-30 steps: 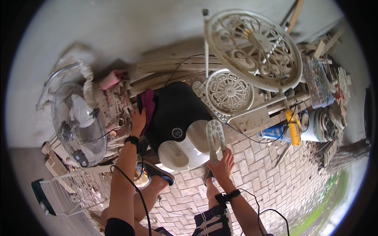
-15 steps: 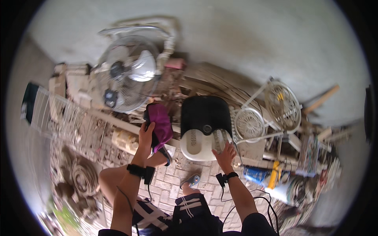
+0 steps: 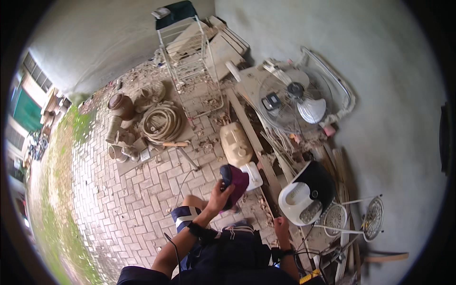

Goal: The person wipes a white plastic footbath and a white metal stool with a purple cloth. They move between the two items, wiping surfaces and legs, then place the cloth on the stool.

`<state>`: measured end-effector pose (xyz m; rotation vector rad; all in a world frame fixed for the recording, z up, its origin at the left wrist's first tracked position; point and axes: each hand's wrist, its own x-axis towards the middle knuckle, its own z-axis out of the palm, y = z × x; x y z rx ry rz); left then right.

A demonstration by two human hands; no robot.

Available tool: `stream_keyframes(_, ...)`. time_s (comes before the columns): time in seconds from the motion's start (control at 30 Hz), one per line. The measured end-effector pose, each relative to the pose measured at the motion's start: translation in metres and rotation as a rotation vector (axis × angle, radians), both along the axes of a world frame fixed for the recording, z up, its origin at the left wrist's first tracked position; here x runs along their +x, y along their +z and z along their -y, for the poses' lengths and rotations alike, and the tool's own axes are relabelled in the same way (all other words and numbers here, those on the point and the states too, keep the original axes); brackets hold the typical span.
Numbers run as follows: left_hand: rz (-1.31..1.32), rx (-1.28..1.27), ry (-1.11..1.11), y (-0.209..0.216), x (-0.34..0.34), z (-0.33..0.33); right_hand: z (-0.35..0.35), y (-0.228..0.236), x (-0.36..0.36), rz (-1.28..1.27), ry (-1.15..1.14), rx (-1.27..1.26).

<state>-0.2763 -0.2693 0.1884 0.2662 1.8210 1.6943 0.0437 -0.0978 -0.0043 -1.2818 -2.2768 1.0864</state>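
In the head view, the left hand (image 3: 219, 195) grips a purple and black bag-like thing (image 3: 240, 183), up above the brick floor (image 3: 156, 183), near a tan jug (image 3: 236, 145). The right hand (image 3: 281, 224) is near the black and white machine (image 3: 319, 184); its fingers look curled, but I can't tell if they hold anything.
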Motion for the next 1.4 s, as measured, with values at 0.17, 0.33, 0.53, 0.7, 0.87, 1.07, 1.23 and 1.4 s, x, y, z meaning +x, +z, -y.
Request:
stream_keyframes(0.17,-0.183,-0.297,-0.319,-0.011,-0.017,0.051,0.066,0.117,-0.089,-0.195,0.249,-0.037)
stream_keyframes(0.33,-0.136,-0.272,-0.714,-0.029,-0.011,0.073,0.148,0.215,-0.117,-0.119,0.336,0.189)
stream_keyframes(0.53,-0.024,-0.213,-1.046,-0.018,0.027,0.088,0.266,0.235,-0.088,0.094,0.093,0.208)
stream_keyframes(0.7,0.036,-0.093,-1.326,0.017,0.084,0.113,0.324,0.244,-0.054,0.166,-0.176,0.331)
stream_keyframes(0.87,-0.037,-0.082,-1.509,0.028,0.160,0.159,0.402,0.242,0.010,0.106,-0.398,0.317)
stream_keyframes(1.07,0.076,-0.168,-1.748,0.008,0.303,0.248,0.542,0.219,0.135,-0.028,-0.635,0.281)
stream_keyframes(1.23,-0.089,-0.037,-2.013,0.020,0.414,0.354,0.658,0.209,0.213,-0.067,-0.932,0.342)
stream_keyframes(1.4,-0.254,-0.253,-2.183,0.038,0.489,0.409,0.724,0.190,0.246,-0.124,-1.232,0.362)
